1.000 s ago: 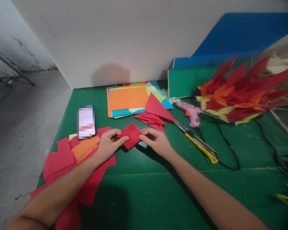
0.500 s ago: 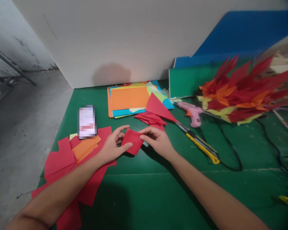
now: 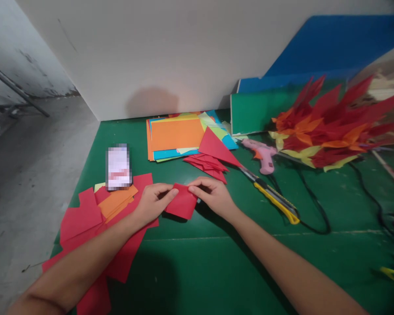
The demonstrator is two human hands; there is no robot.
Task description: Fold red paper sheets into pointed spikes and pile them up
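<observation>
A small square of red paper is held just above the green table, pinched at its two upper corners. My left hand grips the left corner between thumb and fingers, and my right hand grips the right one. Right behind them lies a small pile of folded red paper pieces. Larger red sheets spread under and beside my left forearm, with a stack of orange paper pieces on top.
A phone rests at the left. Behind are coloured sheets, and a red triangle overlaps them. A yellow box cutter, a pink glue gun with its cord, and a red-orange paper flower cluster occupy the right.
The red paper square has turned from a diamond position to nearly level and dropped slightly. My left hand has shifted its pinch to the upper left corner.
</observation>
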